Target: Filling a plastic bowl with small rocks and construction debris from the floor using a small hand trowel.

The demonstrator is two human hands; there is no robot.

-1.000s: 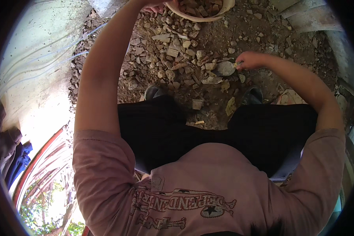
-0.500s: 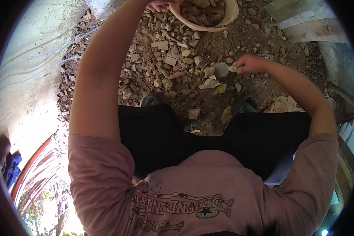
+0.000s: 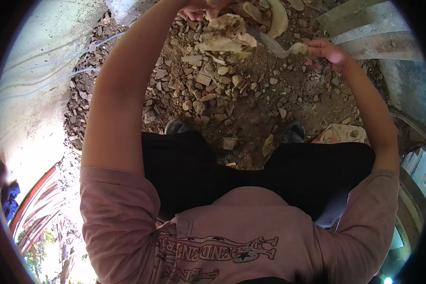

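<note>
At the top, a pale bucket [image 3: 280, 21] stands tilted with stones and broken pieces inside. My left hand [image 3: 197, 13] is at its left side, fingers curled at the rim; part of the hand is cut off by the picture's edge. My right hand [image 3: 329, 54] grips the handle of a trowel [image 3: 271, 46], its grey blade raised towards the bucket. In front of the bucket's mouth, a clump of pale rubble [image 3: 228, 35] is blurred by motion and covers part of the rim. Whether it still touches the blade, I cannot tell.
Loose stones [image 3: 199, 106] and broken chips cover the soil between my boots [image 3: 176, 127] and the bucket. A pale wall [image 3: 42, 61] with thin blue lines rises at left. Curved grey slabs [image 3: 374, 35] stand at upper right. A flat broken piece [image 3: 343, 133] lies by my right knee.
My right hand has lifted the trowel from the stones, up and away towards the bucket. Pale rubble now shows before the bucket's mouth. My left hand stays at the rim.
</note>
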